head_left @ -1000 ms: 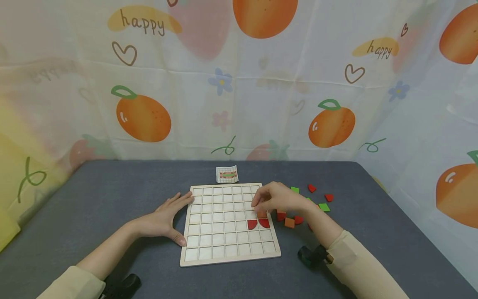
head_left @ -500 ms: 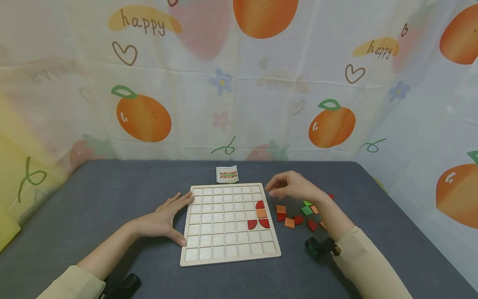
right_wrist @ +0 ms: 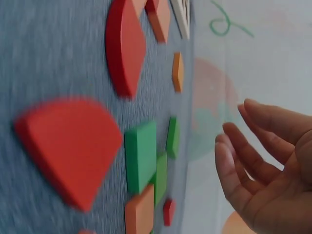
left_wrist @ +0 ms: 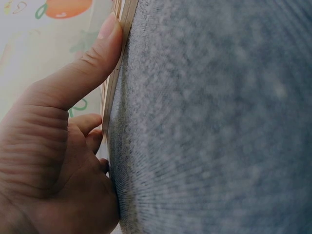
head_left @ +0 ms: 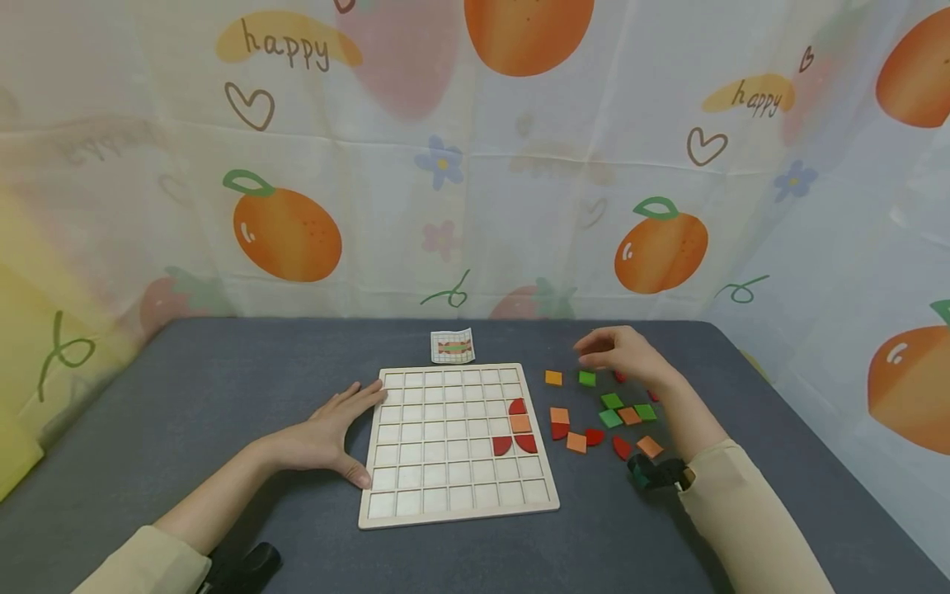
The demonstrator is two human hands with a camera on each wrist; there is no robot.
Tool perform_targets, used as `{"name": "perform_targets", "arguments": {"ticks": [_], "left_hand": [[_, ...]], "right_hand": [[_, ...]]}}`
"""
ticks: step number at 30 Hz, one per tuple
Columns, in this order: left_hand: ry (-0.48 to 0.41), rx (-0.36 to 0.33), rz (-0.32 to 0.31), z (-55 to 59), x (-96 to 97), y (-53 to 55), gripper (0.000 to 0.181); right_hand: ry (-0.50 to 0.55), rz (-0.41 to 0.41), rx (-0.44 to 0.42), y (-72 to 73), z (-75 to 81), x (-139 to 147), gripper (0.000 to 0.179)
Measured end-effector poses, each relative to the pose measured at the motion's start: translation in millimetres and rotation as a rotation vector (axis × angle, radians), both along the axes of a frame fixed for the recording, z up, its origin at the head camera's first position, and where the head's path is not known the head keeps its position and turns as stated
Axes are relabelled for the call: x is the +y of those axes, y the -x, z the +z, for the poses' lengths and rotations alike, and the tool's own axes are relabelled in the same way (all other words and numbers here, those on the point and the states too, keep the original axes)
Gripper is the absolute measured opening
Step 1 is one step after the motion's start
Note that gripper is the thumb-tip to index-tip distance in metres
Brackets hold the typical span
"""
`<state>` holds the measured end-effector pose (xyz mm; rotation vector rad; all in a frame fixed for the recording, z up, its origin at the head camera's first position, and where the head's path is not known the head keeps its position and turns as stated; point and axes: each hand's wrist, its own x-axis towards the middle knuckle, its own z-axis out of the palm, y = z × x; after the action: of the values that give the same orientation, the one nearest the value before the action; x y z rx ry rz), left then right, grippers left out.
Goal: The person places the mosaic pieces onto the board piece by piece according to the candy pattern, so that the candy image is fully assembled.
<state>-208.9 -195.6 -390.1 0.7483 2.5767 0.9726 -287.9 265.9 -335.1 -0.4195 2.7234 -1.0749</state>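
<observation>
The head view shows the whole flat, pale wooden board (head_left: pixel 445 452), with thin lines that make white squares. It lies on the dark grey-blue table (head_left: pixel 312 528). The left hand (head_left: pixel 315 433) is spread out, fingers and thumb touching the board's left edge. The left wrist view gives the side of this: the thumb (left_wrist: pixel 85 70) lies along the edge, and the board looks thin.

Near the board's right side sit three red quarter-round pieces (head_left: pixel 525 444) and one flat orange square (head_left: pixel 520 423). The orange one lies between the top red piece and the two lower ones. Only the head view shows these four, and the small white paper card (head_left: pixel 453 347) with a colored picture, just behind the board.

The right hand (head_left: pixel 627 353) hangs above the table, to the right of the board. In the right wrist view its fingers are loosely bent, with bare air between thumb and fingertips. Below it are loose green squares (head_left: pixel 587 379), orange squares (head_left: pixel 576 443) and red rounded pieces (head_left: pixel 622 448). Up close, that view shows how thick they are. The head view shows a yellow-orange square (head_left: pixel 553 378) nearer the board.
</observation>
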Motion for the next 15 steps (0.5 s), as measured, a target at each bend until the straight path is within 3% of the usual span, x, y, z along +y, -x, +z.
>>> {"name": "perform_targets", "arguments": {"ticks": [10, 15], "left_hand": [[0.005, 0.000, 0.003, 0.5, -0.2, 0.6, 0.123], [0.001, -0.008, -0.002, 1.3, 0.3, -0.1, 0.122]], "right_hand": [[-0.106, -0.164, -0.005, 7.0, -2.2, 19, 0.039], [-0.144, -0.224, -0.055, 10.4, -4.3, 23, 0.043]]}}
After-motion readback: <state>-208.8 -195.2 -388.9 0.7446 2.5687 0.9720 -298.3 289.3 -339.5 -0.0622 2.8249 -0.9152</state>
